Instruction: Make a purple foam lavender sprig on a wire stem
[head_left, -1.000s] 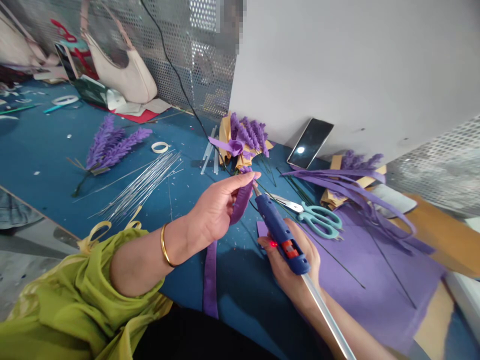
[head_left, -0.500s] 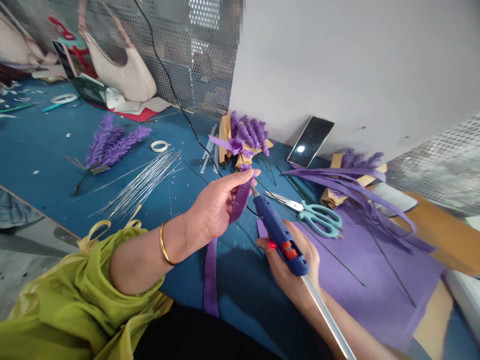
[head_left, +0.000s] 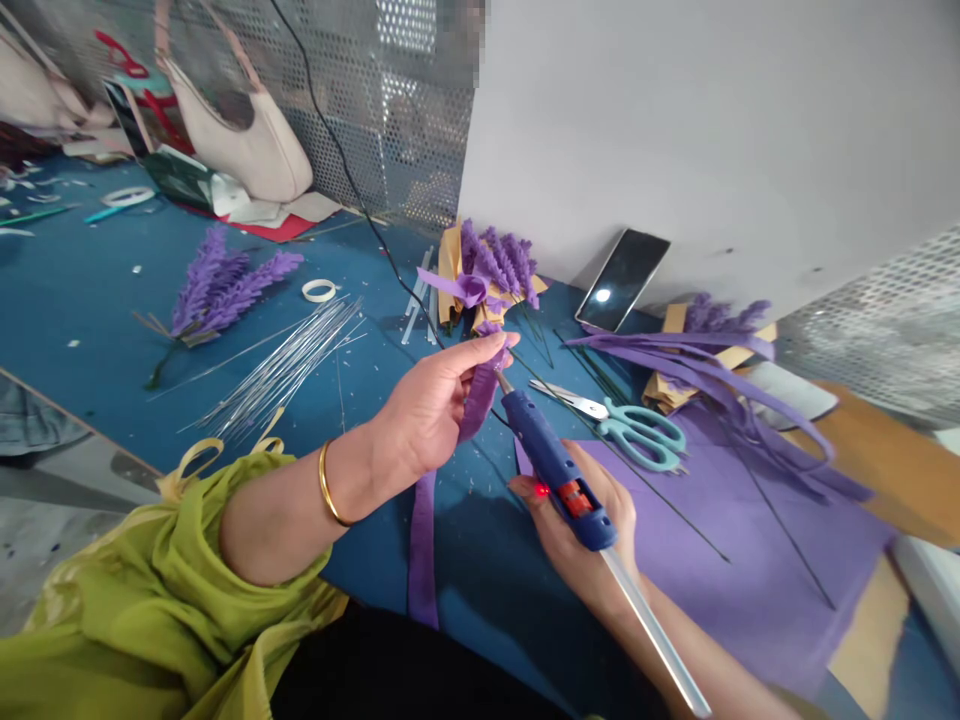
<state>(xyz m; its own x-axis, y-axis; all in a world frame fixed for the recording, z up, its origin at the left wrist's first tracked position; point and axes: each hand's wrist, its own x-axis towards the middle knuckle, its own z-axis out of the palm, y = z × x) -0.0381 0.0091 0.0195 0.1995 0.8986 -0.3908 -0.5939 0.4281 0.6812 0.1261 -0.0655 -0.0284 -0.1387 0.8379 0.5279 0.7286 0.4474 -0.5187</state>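
Observation:
My left hand [head_left: 431, 400] pinches a purple fabric strip [head_left: 480, 400], whose tail hangs down over the table edge. At its fingertips a small purple flower end shows on a thin green stem that runs off to the right. Wrapped in my right hand [head_left: 581, 520] is a blue glue gun [head_left: 544, 440] with a red light lit and a long clear glue stick coming out of its back. The metal nozzle meets or nearly meets the strip beside my left fingertips. Teal-handled scissors [head_left: 641, 435] lie partly open just right of the gun.
Purple fabric sheet [head_left: 720, 570] and cut strips [head_left: 690, 360] lie at right. A phone [head_left: 626, 280] leans on the white panel. Wrapped lavender bunches [head_left: 495, 265], wires [head_left: 285, 370], a tape roll [head_left: 319, 290] and loose lavender [head_left: 217, 285] sit further left. A black cord [head_left: 330, 120] crosses behind.
The glue gun's nozzle has shifted slightly up and left along the strip. My left hand keeps its pinch almost in place.

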